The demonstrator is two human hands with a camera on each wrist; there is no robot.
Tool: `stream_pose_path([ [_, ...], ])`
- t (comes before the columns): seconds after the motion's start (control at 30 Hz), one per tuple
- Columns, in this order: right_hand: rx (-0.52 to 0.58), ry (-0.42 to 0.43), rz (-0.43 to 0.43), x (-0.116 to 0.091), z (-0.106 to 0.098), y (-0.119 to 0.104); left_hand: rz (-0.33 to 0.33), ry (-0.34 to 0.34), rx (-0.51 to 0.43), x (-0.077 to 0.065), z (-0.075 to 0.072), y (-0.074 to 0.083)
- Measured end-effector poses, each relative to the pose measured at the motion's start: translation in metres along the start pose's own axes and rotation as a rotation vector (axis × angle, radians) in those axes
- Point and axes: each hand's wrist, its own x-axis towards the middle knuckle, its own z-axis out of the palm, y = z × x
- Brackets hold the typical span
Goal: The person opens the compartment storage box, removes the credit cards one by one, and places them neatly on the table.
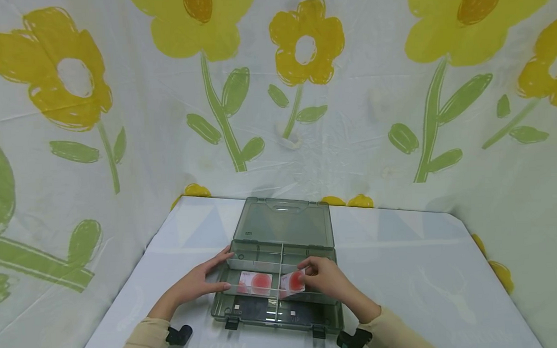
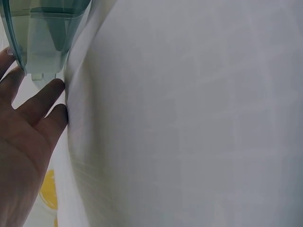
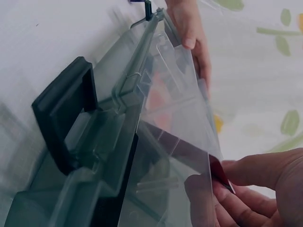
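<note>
A grey-green see-through plastic case [image 1: 260, 324] stands on the table with its lid [image 1: 285, 227] tipped back. My right hand [image 1: 325, 278] pinches a pink-and-white card with a red circle [image 1: 289, 282] between thumb and fingers, over the right middle compartment. In the right wrist view this card [image 3: 182, 145] shows tilted behind a clear wall, its dark edge at my fingertips. A similar card [image 1: 255, 283] lies in the left middle compartment. My left hand [image 1: 197, 282] rests on the case's left side, fingers spread, thumb at the clear wall; its fingertips [image 2: 57, 85] show beside the case.
Black flat pieces [image 1: 251, 307] with small white squares lie in the front compartments. Two black latches [image 1: 232, 323] hang at the case's front edge. The white table [image 1: 401, 272] reaches a flower-printed cloth [image 1: 351, 140] behind.
</note>
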Motion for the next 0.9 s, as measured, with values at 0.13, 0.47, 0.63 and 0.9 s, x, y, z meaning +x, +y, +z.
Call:
stream_pose_path([
  [0.13,0.021,0.004,0.003,-0.003,-0.003,0.003,-0.005,-0.001,-0.013,0.000,-0.001,-0.001],
  [0.47,0.117,0.049,0.042,-0.015,-0.018,0.011,0.013,0.002,-0.021,0.000,0.000,-0.003],
  [0.63,0.158,0.072,0.053,-0.021,-0.029,0.020,0.019,0.003,-0.017,0.000,0.000,-0.003],
  [0.9,0.138,0.098,0.046,-0.032,-0.048,0.035,0.021,0.002,-0.021,0.000,0.000,-0.004],
])
